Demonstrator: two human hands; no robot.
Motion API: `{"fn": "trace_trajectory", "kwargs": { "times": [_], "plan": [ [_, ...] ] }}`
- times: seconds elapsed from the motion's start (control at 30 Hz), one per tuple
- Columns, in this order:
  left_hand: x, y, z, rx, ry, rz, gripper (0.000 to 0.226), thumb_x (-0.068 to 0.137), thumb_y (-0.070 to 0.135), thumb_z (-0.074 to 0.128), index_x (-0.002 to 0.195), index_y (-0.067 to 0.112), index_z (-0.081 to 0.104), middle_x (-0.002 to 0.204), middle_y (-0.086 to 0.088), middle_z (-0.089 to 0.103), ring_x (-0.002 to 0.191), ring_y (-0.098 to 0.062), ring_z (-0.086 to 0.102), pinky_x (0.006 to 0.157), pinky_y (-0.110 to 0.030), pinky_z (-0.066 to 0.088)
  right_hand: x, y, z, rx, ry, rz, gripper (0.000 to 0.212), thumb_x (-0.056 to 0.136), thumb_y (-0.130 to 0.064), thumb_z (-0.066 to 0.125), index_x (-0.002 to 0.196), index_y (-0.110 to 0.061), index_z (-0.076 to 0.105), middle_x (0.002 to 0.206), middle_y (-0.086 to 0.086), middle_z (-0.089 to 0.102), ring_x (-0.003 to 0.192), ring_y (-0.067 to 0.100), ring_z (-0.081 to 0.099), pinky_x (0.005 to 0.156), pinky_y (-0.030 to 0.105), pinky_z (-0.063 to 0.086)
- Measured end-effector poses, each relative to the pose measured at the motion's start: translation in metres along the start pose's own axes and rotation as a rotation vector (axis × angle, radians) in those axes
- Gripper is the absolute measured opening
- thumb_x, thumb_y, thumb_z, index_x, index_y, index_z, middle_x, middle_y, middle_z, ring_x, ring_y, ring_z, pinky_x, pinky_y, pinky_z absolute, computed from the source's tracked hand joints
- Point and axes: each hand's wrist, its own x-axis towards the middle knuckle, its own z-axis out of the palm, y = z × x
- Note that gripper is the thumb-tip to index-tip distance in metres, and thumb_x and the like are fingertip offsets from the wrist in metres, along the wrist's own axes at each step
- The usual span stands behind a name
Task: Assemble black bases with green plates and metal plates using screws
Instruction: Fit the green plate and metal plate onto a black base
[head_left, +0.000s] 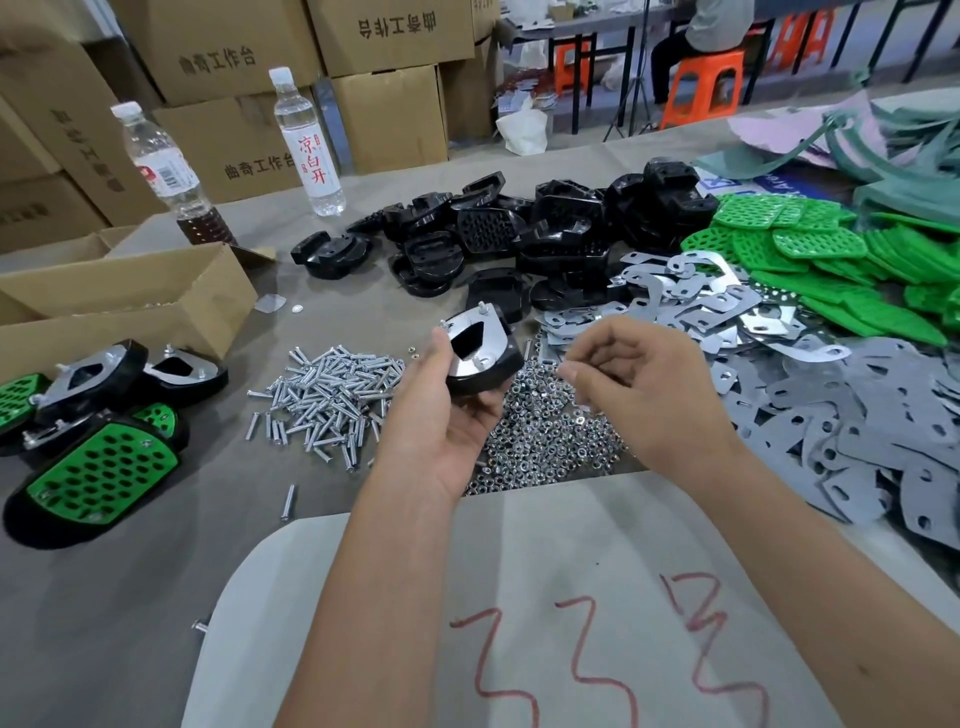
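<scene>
Left hand holds a half-built base above the tabletop

The left hand has its grip closed round a glossy black base, thumb on the near edge, with a shiny metal plate on top and screw ends poking up through it. The right hand hovers just beside it, fingers loosely curled, fingertips pinched together; whether they hold anything I cannot tell. Below lie small hex nuts, silvery screws and perforated green plates
</scene>
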Motion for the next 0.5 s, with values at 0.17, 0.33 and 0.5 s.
{"fn": "trace_trajectory", "kwargs": {
  "times": [0.17, 0.33, 0.5],
  "plan": [
    [-0.004, -0.006, 0.001, 0.128, -0.043, 0.024, 0.023, 0.099, 0.033, 0.066, 0.115, 0.018, 0.057, 0.102, -0.019, 0.078, 0.078, -0.037, 0.077, 0.052, -0.025, 0.052, -0.001, -0.006, -0.001, 0.215, 0.065, -0.009, 0.016, 0.086, 0.001, 0.08, 0.087, -0.015, 0.079, 0.069, 0.002, 0.073, 0.061, 0.015, 0.068, 0.059, 0.026, 0.057],
    [-0.004, -0.015, 0.003, 0.232, -0.092, 0.151, 0.03, 0.099, 0.022, 0.069, 0.124, 0.017, 0.054, 0.097, -0.018, 0.079, 0.079, -0.033, 0.076, 0.06, -0.031, 0.06, -0.005, -0.009, 0.008, 0.007, 0.021, -0.158, 0.01, 0.081, -0.007, 0.086, 0.087, -0.014, 0.082, 0.082, -0.002, 0.072, 0.076, 0.019, 0.069, 0.068, 0.041, 0.059],
    [-0.003, -0.019, 0.002, 0.242, -0.189, 0.148, 0.034, 0.097, 0.009, 0.07, 0.124, 0.017, 0.051, 0.102, -0.02, 0.078, 0.087, -0.031, 0.077, 0.072, -0.035, 0.064, -0.003, -0.004, 0.012, -0.028, 0.018, -0.182, 0.009, 0.079, -0.008, 0.088, 0.084, -0.014, 0.082, 0.079, 0.001, 0.069, 0.07, 0.019, 0.066, 0.067, 0.043, 0.054]
  ]
}}
